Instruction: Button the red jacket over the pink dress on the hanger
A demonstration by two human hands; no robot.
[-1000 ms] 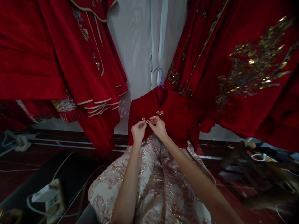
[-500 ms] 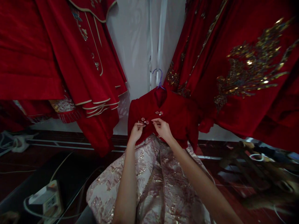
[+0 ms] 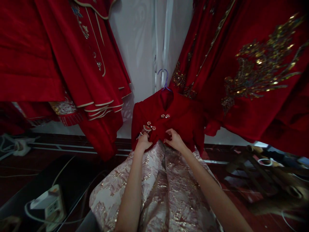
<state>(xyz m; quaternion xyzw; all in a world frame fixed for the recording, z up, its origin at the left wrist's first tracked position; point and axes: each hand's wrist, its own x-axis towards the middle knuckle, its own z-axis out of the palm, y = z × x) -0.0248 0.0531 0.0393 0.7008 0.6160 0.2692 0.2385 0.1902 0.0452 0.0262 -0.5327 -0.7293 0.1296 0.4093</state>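
Observation:
A small red velvet jacket hangs on a purple hanger over a pale brocade skirt. On its front sit a small jewelled clasp and, lower left, a larger jewelled brooch with a tassel. My left hand is curled at the jacket's lower hem just below the brooch. My right hand grips the hem to the right of the opening, fingers bent onto the cloth.
Red embroidered robes hang at the left and right, with a white wall between. A power strip with cables lies at the lower left. Dark wooden furniture stands at the lower right on a dark floor.
Both hands have let go of the brooch and dropped to the jacket's lower hem. The brooch now hangs free with its tassel showing.

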